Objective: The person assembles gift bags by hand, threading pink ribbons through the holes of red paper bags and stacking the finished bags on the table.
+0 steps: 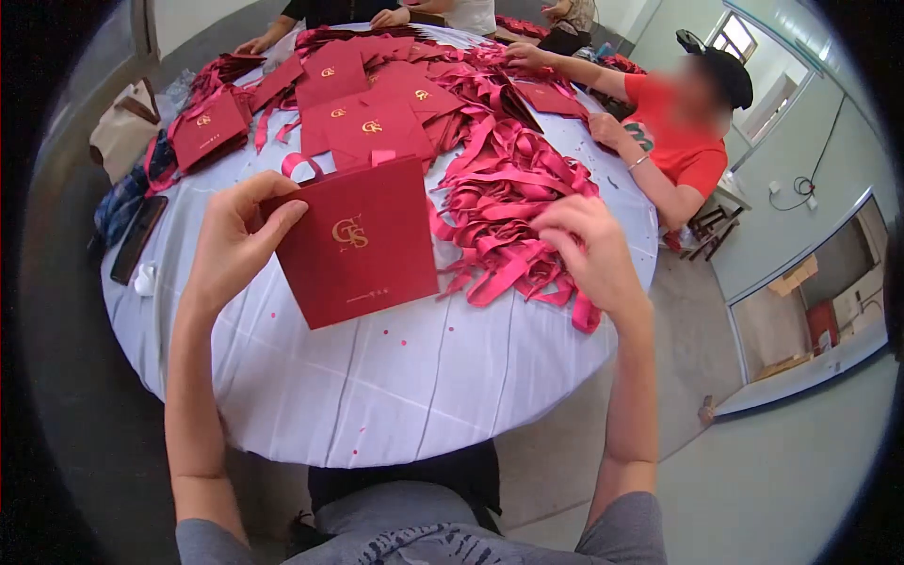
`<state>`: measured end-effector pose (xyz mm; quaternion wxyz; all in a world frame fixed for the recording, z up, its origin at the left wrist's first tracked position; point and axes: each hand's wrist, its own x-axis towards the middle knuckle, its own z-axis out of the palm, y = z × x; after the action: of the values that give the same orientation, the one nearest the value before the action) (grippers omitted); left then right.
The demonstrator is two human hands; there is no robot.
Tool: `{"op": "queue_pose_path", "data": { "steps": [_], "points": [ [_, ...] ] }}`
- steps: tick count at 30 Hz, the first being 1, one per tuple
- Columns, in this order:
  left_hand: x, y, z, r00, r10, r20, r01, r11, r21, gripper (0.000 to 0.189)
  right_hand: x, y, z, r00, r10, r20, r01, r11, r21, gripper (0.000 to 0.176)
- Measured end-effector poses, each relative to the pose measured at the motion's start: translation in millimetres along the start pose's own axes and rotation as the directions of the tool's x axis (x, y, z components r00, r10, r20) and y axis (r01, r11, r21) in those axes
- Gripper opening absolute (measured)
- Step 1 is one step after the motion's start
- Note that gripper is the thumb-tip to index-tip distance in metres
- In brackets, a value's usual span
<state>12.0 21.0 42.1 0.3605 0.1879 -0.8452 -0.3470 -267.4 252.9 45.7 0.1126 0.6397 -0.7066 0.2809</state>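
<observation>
My left hand (pixel 250 235) is closed on the upper left corner of a dark red paper gift bag (pixel 363 268), thumb in front. A gold monogram and a line of small print mark its front. Pink ribbon (pixel 303 168) shows at its top edge. The bag is slightly tilted above the white-covered table (pixel 282 395). Over the near right side of a heap of pink ribbons (pixel 508 202) is my right hand (pixel 586 247). Its fingers are loosely bent, with thumb and fingertips apart, and I see nothing held between them.
More red gift bags (pixel 377 122) are piled behind, several with ribbons. A phone (pixel 139 240) and a beige bag (pixel 125 132) lie at the left edge. At the right sits a person in a red shirt (pixel 678 132), hands near the bags. Other people's hands (pixel 391 17) show at the far side.
</observation>
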Motion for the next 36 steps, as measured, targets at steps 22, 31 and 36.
{"op": "queue_pose_path", "data": {
  "steps": [22, 31, 36],
  "points": [
    [-2, -20, -3, 0.992, -0.063, 0.108, 0.078, 0.987, -0.141, 0.011, 50, -56, 26, 0.983, 0.123, 0.134, -0.178, 0.494, 0.851, 0.010],
    [2, -35, -4, 0.997, -0.019, 0.077, 0.040, 0.960, -0.277, 0.017, 84, -109, 78, 0.942, 0.174, 0.287, -0.333, 0.586, 0.739, 0.023],
    [3, -30, -5, 0.975, -0.147, 0.164, 0.194, 0.927, -0.320, 0.020, 81, -113, 95, 0.955, 0.166, 0.246, -0.296, 0.582, 0.758, 0.021]
  ]
}}
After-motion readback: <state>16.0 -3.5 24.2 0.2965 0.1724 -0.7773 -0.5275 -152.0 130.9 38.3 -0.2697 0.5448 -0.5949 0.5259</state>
